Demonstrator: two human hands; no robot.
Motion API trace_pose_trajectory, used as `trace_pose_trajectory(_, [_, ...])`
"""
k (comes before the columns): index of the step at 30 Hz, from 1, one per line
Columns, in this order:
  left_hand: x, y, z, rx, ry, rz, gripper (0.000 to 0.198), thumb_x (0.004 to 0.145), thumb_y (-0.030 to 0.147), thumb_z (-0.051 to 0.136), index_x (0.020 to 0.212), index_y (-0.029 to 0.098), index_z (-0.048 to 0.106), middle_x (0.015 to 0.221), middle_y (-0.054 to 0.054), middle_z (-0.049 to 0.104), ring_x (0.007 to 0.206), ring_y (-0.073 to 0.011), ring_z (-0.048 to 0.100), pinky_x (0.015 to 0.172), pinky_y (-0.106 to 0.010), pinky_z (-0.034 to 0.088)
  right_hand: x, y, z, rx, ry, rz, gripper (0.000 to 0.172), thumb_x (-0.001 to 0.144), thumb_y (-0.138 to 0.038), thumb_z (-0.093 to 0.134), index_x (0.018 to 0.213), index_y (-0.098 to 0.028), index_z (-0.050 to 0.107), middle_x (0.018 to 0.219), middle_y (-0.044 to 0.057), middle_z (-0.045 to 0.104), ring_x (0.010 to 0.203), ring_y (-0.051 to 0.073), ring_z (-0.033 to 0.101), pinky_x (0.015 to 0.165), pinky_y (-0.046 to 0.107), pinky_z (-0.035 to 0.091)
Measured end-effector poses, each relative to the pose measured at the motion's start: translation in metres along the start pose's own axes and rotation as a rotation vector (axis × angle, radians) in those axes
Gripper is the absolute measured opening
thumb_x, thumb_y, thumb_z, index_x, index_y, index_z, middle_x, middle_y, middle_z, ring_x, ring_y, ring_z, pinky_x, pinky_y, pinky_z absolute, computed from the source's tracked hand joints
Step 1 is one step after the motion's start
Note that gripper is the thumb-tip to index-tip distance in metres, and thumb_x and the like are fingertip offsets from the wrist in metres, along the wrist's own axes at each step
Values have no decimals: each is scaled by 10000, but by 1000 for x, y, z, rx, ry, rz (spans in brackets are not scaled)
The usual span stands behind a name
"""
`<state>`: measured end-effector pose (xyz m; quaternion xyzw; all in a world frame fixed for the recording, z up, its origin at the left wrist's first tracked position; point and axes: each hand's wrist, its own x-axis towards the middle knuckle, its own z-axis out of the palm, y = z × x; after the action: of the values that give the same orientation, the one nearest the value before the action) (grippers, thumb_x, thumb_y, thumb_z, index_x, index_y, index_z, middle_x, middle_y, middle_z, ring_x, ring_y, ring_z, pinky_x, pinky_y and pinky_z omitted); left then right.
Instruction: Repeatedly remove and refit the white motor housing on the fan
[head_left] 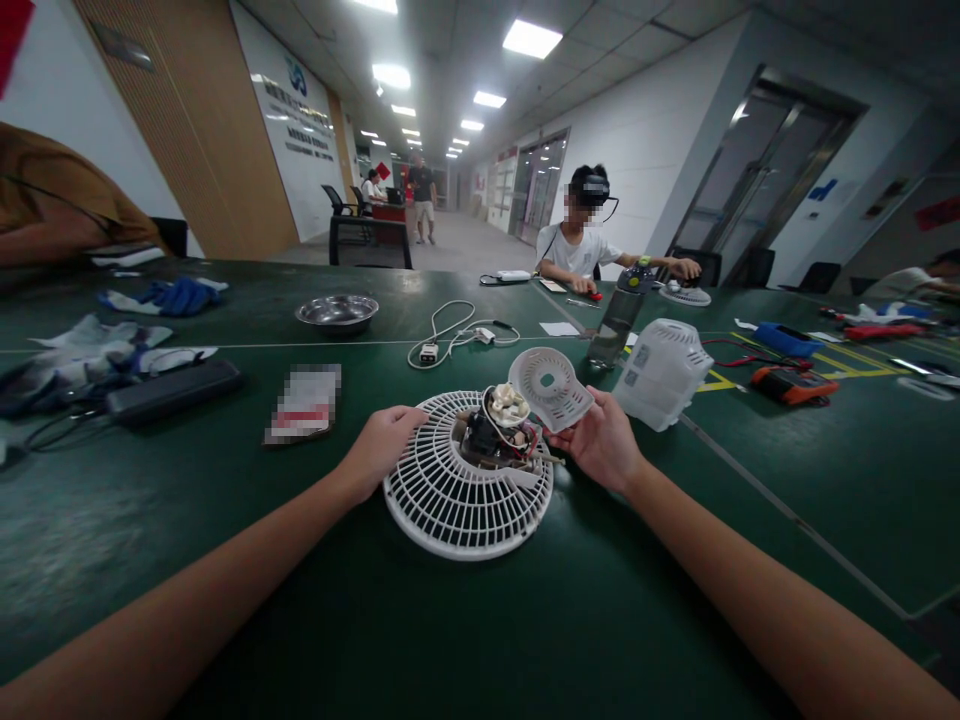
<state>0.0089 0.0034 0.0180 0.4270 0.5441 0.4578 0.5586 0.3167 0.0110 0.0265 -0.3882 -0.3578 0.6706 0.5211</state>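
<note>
A round white fan grille (442, 510) lies on the green table with a fan motor (487, 435) and its wires at the centre. My left hand (384, 445) is closed on the grille's left rim, fingertips over the slats. In my right hand (604, 445) is a white plastic motor cover (551, 385), with a square hole and slots, tilted up beside the motor. The fingers of that hand are partly hidden behind the cover. A white slotted plastic housing (664, 372) stands just beyond my right hand.
Around the grille are a metal bowl (337, 312), a white cable (457, 345), a water bottle (616, 318) and a blurred packet (304, 402). An orange multimeter (793, 383) lies at right, a black case (176, 390) at left. A co-worker (581, 240) sits across the table.
</note>
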Motion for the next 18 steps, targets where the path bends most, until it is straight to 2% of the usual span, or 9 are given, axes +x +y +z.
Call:
trace_pose_trajectory(9, [3,0,-4,93,-14,-24,223,908,348,666,972,149,745,766,-48,753,616,-191,686,542,-281,487,-1,5,3,9,-4,9,345,910,-520,495,1104,-264,620,922,31,760,757,212,714,714,350,579])
trace_pose_trajectory(14, [4,0,-5,126,-1,-11,253,868,376,698,984,159,756,814,-73,774,658,-221,712,556,-296,502,-2,6,4,19,-9,9,358,913,-540,490,1100,-269,629,906,23,749,737,197,698,733,338,571])
trace_pose_trajectory(18, [5,0,-6,230,12,32,254,863,419,673,869,179,753,774,-86,760,661,-254,701,567,-320,493,-3,7,6,3,-21,20,381,915,-556,477,1109,-265,627,937,36,756,749,207,701,728,347,561])
